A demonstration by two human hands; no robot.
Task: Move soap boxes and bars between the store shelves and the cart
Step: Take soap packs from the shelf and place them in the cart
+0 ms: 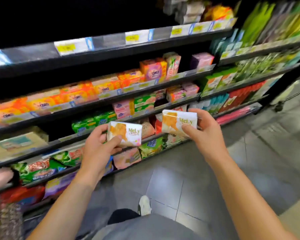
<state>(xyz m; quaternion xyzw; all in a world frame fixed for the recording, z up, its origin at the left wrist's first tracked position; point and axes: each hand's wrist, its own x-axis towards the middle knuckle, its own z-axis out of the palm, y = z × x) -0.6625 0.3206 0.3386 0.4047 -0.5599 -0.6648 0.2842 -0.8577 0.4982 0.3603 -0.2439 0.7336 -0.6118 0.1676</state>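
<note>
Two white and orange soap bars marked "MeLy" are in my hands, in front of the lower store shelves. My left hand [98, 148] grips the left soap bar [126, 131] with the thumb across its front. My right hand [204, 132] grips the right soap bar [177, 121], held a little higher, thumb on its front. Both bars hang in the air, clear of the shelves. No cart shows in the frame.
Black shelves [111, 99] run from left to right, packed with orange, green and pink soap packs and boxes. Grey tiled floor [206, 179] lies below and to the right. My shoe [144, 205] stands on the tiles. The picture is blurred by motion.
</note>
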